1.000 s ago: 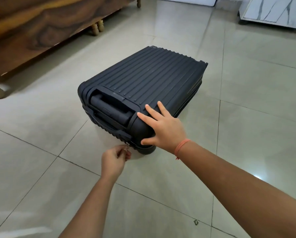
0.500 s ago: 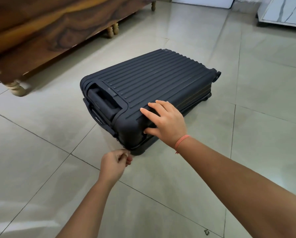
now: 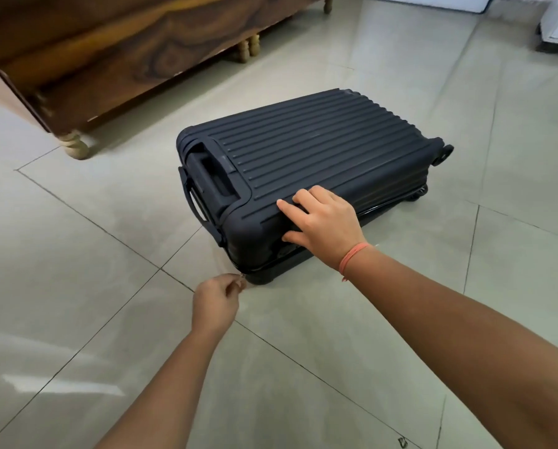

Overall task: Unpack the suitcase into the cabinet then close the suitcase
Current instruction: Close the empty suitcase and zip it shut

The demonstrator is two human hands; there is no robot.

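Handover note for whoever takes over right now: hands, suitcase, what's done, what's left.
Left hand: pinches the zipper pull at the near bottom corner of the suitcase.
Right hand: fingers spread on the lid's near corner, thumb on the side, steadying it.
The suitcase lies flat on the tiled floor, lid down. Wooden furniture stands beyond it, to the left.
Done: cannot tell if it has been unpacked; no contents in view.
Left: probably run the zipper along the seam; which way is unclear.
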